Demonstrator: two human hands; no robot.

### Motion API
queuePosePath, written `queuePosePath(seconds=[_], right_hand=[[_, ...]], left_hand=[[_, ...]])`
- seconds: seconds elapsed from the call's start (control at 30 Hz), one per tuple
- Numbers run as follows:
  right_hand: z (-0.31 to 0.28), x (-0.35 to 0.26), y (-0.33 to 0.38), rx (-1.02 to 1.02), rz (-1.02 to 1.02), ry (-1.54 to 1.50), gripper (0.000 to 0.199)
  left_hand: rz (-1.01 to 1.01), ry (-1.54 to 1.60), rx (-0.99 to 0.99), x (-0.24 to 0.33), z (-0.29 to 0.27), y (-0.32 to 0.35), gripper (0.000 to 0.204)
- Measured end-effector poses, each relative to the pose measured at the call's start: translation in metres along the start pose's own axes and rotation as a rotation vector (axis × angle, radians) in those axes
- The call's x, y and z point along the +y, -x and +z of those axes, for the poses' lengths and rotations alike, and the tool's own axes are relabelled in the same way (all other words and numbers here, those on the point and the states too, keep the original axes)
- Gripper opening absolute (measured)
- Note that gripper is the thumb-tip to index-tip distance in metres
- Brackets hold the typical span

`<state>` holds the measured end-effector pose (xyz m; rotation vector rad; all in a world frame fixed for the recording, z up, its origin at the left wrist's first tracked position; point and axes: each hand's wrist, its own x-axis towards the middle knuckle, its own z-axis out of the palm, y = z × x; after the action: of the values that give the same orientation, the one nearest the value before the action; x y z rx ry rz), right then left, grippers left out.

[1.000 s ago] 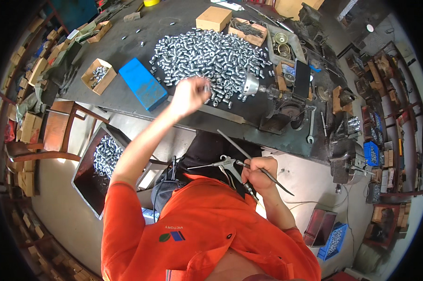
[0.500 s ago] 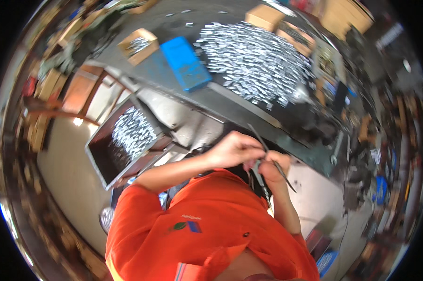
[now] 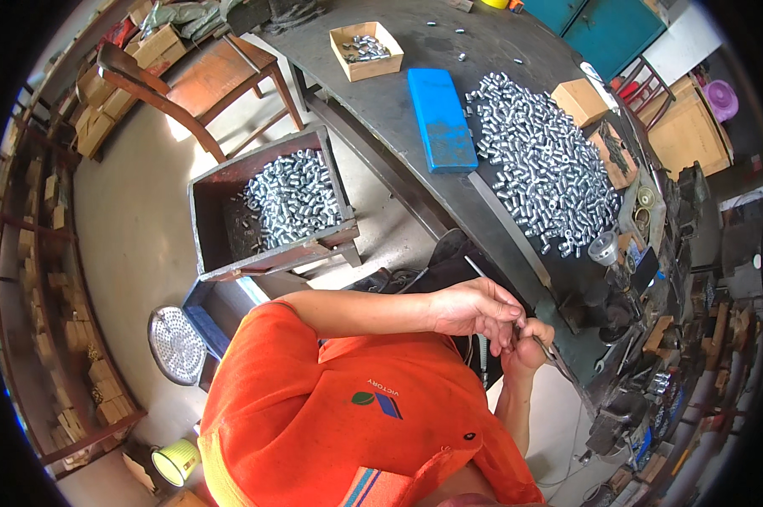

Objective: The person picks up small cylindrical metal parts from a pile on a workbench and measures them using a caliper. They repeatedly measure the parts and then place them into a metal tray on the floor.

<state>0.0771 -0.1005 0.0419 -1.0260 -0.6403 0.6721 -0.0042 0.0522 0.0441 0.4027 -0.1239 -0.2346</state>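
My left hand (image 3: 481,309) is closed in a pinch, its fingertips meeting those of my right hand in front of my shirt. Between the fingertips is a small dark metal piece (image 3: 519,328), mostly hidden. My right hand (image 3: 530,346) is closed around a thin metal rod-like tool (image 3: 559,363), whose narrow end sticks out past the little-finger side. A thin light rod end (image 3: 475,266) shows beyond my left hand; it looks in line with that tool, but my hands cover the middle.
Small shiny metal cylinders (image 3: 546,165) lie heaped on the dark workbench (image 3: 348,34), beside a blue case (image 3: 441,118) and a small open box (image 3: 366,52). More cylinders fill part of a wooden bin (image 3: 217,203) at left. A wooden chair (image 3: 200,84) stands behind it.
The view has turned and steadied, so bench and bin appear shifted. My hands remain together, lower and further right in view. The rod's far end shows less than before.
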Motion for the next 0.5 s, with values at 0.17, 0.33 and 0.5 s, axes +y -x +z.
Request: queuePosePath(seconds=[0.17, 0.33, 0.5], right_hand=[[0.009, -0.009, -0.002, -0.070, 0.007, 0.024, 0.027], [0.007, -0.014, 0.004, 0.051, 0.114, 0.042, 0.024], [0.015, -0.009, 0.000, -0.051, 0.160, 0.016, 0.024]], left_hand=[[0.193, -0.251, 0.170, 0.027, -0.013, 0.032, 0.014], [0.279, -1.496, 0.863, 0.111, -0.036, 0.127, 0.034], [0.259, -1.870, 1.505, 0.147, -0.191, 0.227, 0.029]])
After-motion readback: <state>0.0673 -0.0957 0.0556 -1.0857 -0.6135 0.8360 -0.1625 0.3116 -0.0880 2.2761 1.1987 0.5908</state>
